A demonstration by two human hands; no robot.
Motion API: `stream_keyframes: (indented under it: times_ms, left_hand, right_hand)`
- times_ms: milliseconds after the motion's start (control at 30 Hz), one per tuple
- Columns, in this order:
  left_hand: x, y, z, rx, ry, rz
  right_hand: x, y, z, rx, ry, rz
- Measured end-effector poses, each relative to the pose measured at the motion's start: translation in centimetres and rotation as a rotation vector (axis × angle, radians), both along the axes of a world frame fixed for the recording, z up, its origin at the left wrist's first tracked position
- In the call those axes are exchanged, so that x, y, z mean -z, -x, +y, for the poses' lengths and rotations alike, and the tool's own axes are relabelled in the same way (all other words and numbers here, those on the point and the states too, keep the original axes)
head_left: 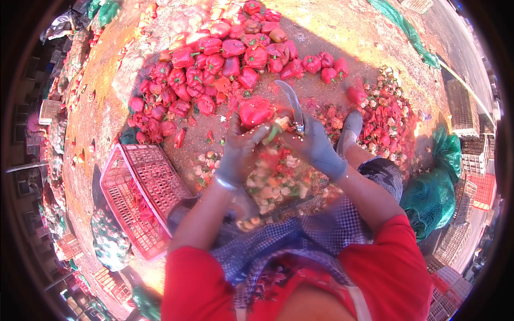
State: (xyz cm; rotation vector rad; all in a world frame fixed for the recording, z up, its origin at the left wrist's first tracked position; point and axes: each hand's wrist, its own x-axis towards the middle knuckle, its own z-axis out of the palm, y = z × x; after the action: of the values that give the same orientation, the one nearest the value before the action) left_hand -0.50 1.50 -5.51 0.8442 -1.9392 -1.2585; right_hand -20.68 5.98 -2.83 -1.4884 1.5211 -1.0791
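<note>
My left hand, in a grey glove, is closed around a red bell pepper in front of me. My right hand, gloved too, grips a knife whose curved blade points up and away. Between the two hands shows a green stem with a pale seedy core; which fingers hold it is hard to make out. Beyond my hands lies a heap of whole red bell peppers. Below them, cut cores and red scraps litter the ground, partly blurred.
A pink plastic crate lies tipped at my left, with red pieces inside. More cores and scraps are piled beyond my shoe. Green netting sits at the right, near stacked crates.
</note>
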Motion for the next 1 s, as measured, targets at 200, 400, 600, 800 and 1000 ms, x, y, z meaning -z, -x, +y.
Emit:
stream_keyframes:
  times_ms: [200,400,600,800,1000]
  left_hand:
    - [-2.6,2.2,0.7,-0.206,-0.703,0.513]
    - [-2.4,2.4,0.5,-0.138,-0.673,0.583]
    - [-0.1,1.2,0.5,-0.07,-0.67,0.525]
    - [-4.4,-0.5,-0.6,-0.307,-0.64,0.603]
    - [-7.5,-16.9,-2.2,-0.673,-0.023,0.018]
  right_hand:
    - [-2.4,0.1,-0.2,-0.102,0.102,0.417]
    - [-1.3,0.4,0.0,-0.07,0.134,0.269]
    - [-1.6,0.5,-0.3,0.014,-0.111,-0.268]
    - [-3.5,1.4,-0.7,0.098,-0.268,-0.562]
    - [1.4,2.8,1.5,-0.191,-0.006,0.258]
